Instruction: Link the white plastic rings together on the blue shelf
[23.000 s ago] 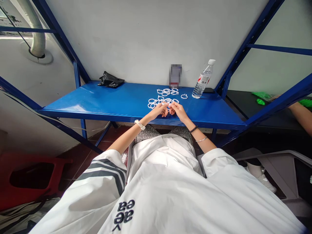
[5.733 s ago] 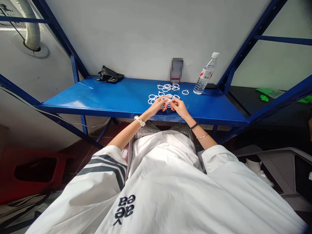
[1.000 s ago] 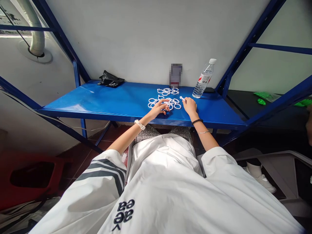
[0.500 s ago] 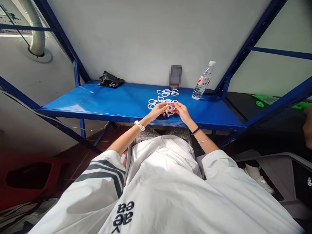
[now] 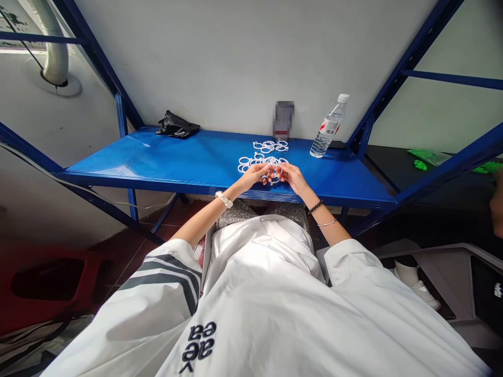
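Note:
Both hands meet over the near part of the blue shelf top. Fingers of my left hand are pinched together at the left side of a white plastic ring. On its other side my right hand grips the same ring between thumb and fingers. Right behind and under the fingers lies a loose pile of similar white rings, some with small knobs. A smaller group of white rings lies farther back, apart from the pile. The fingers partly hide the held ring and the pile.
A water bottle stands at the back right, with a dark flat object behind it. A pixelated upright object is against the wall. Black plastic bag lies back left. Blue posts frame both sides; another person's hand shows far right.
The view has shifted slightly. My hands stay together over the pile with only small finger movements around the ring.

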`<state>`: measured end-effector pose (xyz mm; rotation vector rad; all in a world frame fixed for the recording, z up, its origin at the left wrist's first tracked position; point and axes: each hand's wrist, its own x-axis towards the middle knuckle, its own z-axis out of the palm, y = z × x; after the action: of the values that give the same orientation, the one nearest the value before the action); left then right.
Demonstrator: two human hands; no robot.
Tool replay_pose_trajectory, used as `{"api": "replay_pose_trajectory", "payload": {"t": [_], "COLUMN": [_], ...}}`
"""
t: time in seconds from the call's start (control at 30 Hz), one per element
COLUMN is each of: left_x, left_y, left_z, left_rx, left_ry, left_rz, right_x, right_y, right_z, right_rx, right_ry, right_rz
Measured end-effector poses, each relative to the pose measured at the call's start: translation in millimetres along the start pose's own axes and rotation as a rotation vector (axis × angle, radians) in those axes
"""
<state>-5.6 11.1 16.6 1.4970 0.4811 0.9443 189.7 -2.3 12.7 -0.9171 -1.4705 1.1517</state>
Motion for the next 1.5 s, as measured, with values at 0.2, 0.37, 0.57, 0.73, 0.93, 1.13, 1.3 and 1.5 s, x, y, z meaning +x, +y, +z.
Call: {"api": "replay_pose_trajectory", "payload": {"t": [0.2,0.37,0.57,0.73,0.93,1.13,1.3,1.5], "left_x": [-0.3,1.2,2.9,2.4,3.0,2.4,2.0,2.0], "left_y": [1.4,-2.5,-6.0,-6.1,-7.9,-6.9,-6.2,-6.9], "left_z": [0.1,-2.2,-4.2,-5.5,-6.5,-7.5,-8.2,-8.6], "left_rx": [-0.02,-0.005,0.009,0.051,0.093,0.112,0.114,0.106], "left_ry": [-0.059,-0.082,-0.121,-0.14,-0.156,-0.164,-0.17,-0.171], "left_rz": [-0.005,0.032,0.036,0.041,0.059,0.079,0.087,0.086], "right_x": [-2.0,-3.3,-3.3,-1.7,-0.5,-1.0,-2.0,-2.5], "right_y": [-5.3,-8.1,-5.1,-2.5,-2.1,-3.8,-4.4,-3.5], "right_z": [2.0,2.3,-0.1,-1.1,-2.0,-1.3,-1.0,-2.1], "right_rx": [0.011,0.005,-0.057,-0.059,-0.085,-0.127,-0.143,-0.112], "right_ry": [-0.035,-0.085,-0.167,-0.23,-0.263,-0.277,-0.276,-0.269], "right_rz": [0.005,-0.016,-0.073,-0.089,-0.103,-0.093,-0.102,-0.105]}}
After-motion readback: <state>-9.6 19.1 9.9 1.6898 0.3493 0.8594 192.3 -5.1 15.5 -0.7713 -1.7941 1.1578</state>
